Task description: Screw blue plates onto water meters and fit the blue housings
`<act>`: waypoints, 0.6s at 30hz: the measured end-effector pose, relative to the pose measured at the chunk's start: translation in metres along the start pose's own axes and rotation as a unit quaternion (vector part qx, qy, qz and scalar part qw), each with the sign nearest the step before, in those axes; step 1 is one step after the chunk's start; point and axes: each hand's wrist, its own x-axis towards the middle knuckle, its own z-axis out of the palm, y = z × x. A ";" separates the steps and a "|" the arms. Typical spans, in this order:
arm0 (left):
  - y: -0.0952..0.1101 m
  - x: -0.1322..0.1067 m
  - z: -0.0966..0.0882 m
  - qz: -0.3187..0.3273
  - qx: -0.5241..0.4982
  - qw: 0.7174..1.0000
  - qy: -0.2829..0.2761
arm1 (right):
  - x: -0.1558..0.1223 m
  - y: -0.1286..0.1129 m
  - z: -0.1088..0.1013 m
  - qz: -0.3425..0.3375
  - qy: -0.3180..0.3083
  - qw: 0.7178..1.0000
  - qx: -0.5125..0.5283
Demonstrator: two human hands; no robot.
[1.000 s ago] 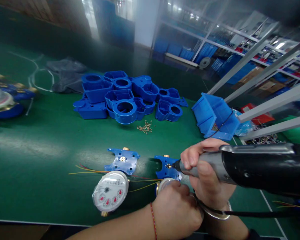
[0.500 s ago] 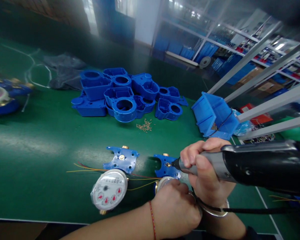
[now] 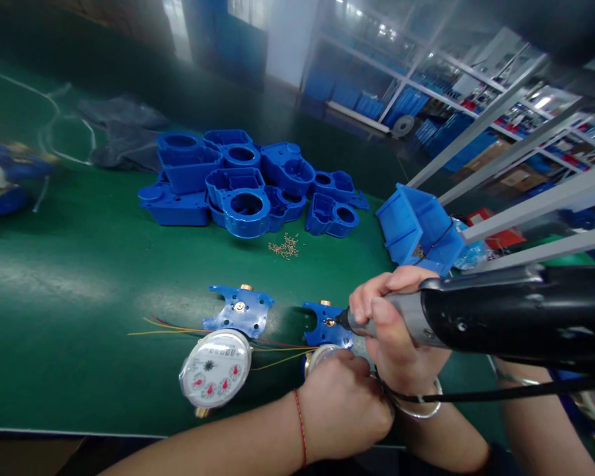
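Note:
My right hand (image 3: 401, 324) is wrapped around a black and grey electric screwdriver (image 3: 496, 314), which lies nearly level. Its tip touches the brass fitting at the middle of a blue bracket plate (image 3: 317, 334). Just below, my left hand (image 3: 344, 406) is closed over a water meter (image 3: 320, 359); most of that meter is hidden under it. To the left sits a second water meter (image 3: 218, 370) with a white dial and red pointers. A similar blue bracket plate (image 3: 260, 316) adjoins it, and thin yellow and red wires run alongside.
Small screws (image 3: 285, 246) lie in a loose heap near a pile of blue plastic housings (image 3: 248, 205). A blue bin (image 3: 416, 228) stands by white rack posts at right. Another person's arm (image 3: 540, 410) reaches in at the lower right. More meter parts (image 3: 10, 178) are at far left.
Another person's arm has come into view at the lower right. The view has shifted slightly; my hands, the screwdriver and the meters keep their places relative to each other.

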 end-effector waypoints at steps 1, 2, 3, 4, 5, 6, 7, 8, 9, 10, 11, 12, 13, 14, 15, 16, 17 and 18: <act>0.000 0.000 0.000 -0.003 -0.005 1.000 -0.005 | 0.000 0.001 -0.001 -0.003 -0.002 1.000 -0.005; 0.000 0.000 0.000 -0.003 -0.007 1.000 -0.008 | -0.001 0.001 -0.001 -0.007 -0.006 1.000 -0.002; -0.001 0.000 0.000 -0.002 -0.008 1.000 -0.010 | -0.001 0.002 0.000 -0.009 -0.006 1.000 0.002; -0.001 0.000 0.000 -0.001 -0.008 1.000 -0.011 | -0.001 0.002 0.000 -0.009 -0.002 1.000 0.000; -0.001 0.000 0.000 0.000 -0.009 1.000 -0.011 | -0.002 0.002 0.001 -0.011 0.004 1.000 -0.001; -0.002 0.000 0.000 0.001 -0.011 1.000 -0.010 | -0.002 0.002 0.002 -0.015 0.007 1.000 -0.001; -0.002 0.000 0.000 0.000 -0.012 1.000 -0.009 | -0.002 0.003 0.003 -0.019 0.008 1.000 0.001; -0.002 0.000 0.000 0.000 -0.012 1.000 -0.009 | -0.002 0.003 0.004 -0.023 0.008 1.000 0.005; -0.002 0.000 0.000 0.000 -0.013 1.000 -0.007 | -0.001 0.003 0.005 -0.027 0.008 1.000 0.012; -0.002 0.001 -0.001 0.000 -0.012 1.000 -0.005 | 0.001 0.003 0.005 -0.029 0.006 0.999 0.023; -0.001 0.001 -0.002 0.001 -0.010 1.000 -0.002 | 0.003 0.003 0.005 -0.024 0.004 0.999 0.035; -0.001 0.001 -0.002 0.002 -0.008 1.000 0.002 | 0.005 0.003 0.005 -0.016 0.003 0.999 0.050; 0.000 0.001 -0.003 0.003 -0.005 1.000 0.010 | 0.007 0.002 0.004 -0.004 0.002 0.998 0.066; 0.001 0.001 -0.004 0.004 -0.001 1.000 0.022 | 0.010 0.002 0.003 0.008 0.001 0.997 0.082; 0.001 0.001 -0.005 0.003 0.005 0.999 0.037 | 0.012 0.002 0.002 0.019 -0.002 0.995 0.096; 0.002 0.001 -0.006 0.003 0.011 0.998 0.054 | 0.014 0.001 0.001 0.028 -0.002 0.994 0.107; 0.002 0.000 -0.007 0.002 0.018 0.997 0.074 | 0.015 0.001 -0.001 0.033 0.000 0.993 0.117; 0.003 0.000 -0.008 0.003 0.023 0.996 0.090 | 0.016 0.000 -0.002 0.034 0.003 0.992 0.125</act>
